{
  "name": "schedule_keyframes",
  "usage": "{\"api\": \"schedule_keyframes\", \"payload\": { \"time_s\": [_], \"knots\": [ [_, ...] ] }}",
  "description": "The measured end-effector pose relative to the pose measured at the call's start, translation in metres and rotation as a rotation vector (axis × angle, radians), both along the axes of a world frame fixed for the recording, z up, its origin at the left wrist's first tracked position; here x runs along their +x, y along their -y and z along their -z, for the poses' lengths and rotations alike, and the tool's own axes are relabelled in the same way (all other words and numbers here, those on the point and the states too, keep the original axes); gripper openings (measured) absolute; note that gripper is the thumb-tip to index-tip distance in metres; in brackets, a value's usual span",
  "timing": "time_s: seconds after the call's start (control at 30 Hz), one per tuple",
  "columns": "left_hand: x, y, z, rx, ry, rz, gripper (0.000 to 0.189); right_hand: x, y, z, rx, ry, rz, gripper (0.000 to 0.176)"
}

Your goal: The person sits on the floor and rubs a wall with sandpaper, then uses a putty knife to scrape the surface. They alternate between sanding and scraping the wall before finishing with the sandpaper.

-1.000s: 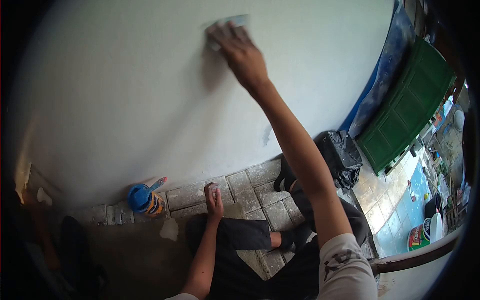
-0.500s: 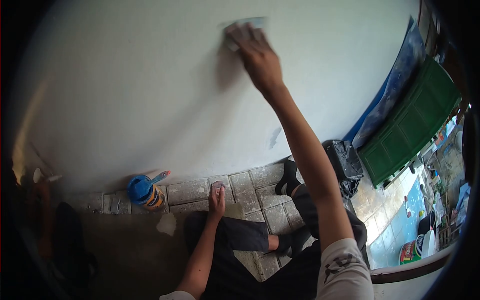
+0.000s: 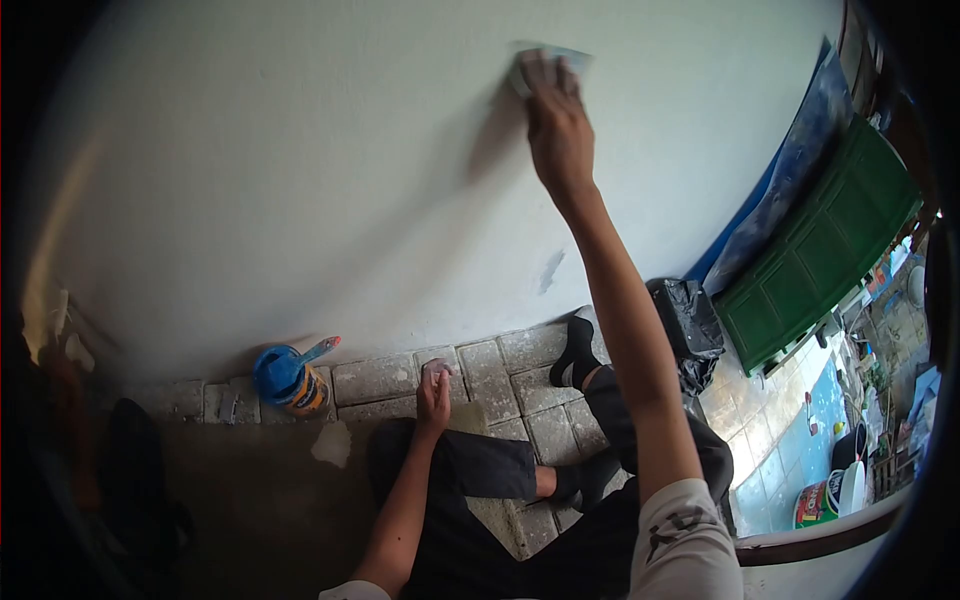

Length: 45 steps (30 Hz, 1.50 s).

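Note:
High on the pale wall [image 3: 330, 170], my right hand [image 3: 562, 135] presses a thin, flat grey-green sheet [image 3: 575, 62] against the surface. Its fingers lie over the sheet, and motion blur hides whether it is sandpaper or a thin blade. My left hand [image 3: 433, 398] is held low by my knee, above the paving, with its fingers curled in and greyish at the tips. What those fingers hold, if anything, I cannot make out. To the left of that hand stands an open blue-topped tin [image 3: 290, 385] with a brush [image 3: 318, 350] lying across its rim.
Grey paving blocks [image 3: 487, 385] run along the wall's foot. A black plastic bag [image 3: 690, 325] sits to the right, beside a green panel [image 3: 820, 245] and a blue sheet [image 3: 770, 190] leaning there. Farther right is a paint bucket [image 3: 822, 500] on the tiled floor.
My right hand has moved to the right and slightly down across the wall, with the flat sheet under it. My left hand has hardly moved.

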<state>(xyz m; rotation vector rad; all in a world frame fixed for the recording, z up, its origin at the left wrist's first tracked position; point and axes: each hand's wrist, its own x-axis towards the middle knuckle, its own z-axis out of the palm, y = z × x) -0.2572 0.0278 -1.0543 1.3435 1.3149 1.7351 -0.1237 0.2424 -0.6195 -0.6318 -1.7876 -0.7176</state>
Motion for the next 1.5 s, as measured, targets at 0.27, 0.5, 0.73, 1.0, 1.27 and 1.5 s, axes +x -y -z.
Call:
{"api": "schedule_keyframes", "payload": {
  "time_s": [0.27, 0.5, 0.73, 1.0, 1.27, 1.5],
  "knots": [
    [0.004, -0.005, 0.000, 0.069, 0.006, -0.024, 0.020, -0.011, 0.003, 0.004, 0.005, -0.024, -0.002, 0.055],
    [-0.004, 0.000, 0.006, -0.038, -0.004, -0.023, 0.021, -0.041, 0.010, -0.015, -0.007, 0.055, -0.136, 0.057],
    [0.004, 0.000, -0.005, -0.056, -0.007, 0.026, 0.022, -0.043, 0.005, -0.019, 0.187, 0.229, -0.146, 0.056],
    [0.002, -0.004, -0.002, -0.004, 0.000, 0.011, 0.022, -0.031, -0.001, -0.019, 0.177, 0.184, -0.107, 0.053],
    [0.000, -0.004, 0.000, 0.024, 0.011, 0.009, 0.024, -0.023, -0.014, -0.039, 0.160, 0.001, -0.043, 0.051],
    [0.006, 0.000, -0.012, -0.033, 0.018, 0.031, 0.024, -0.040, -0.007, -0.038, 0.331, 0.176, -0.098, 0.052]
  ]
}}
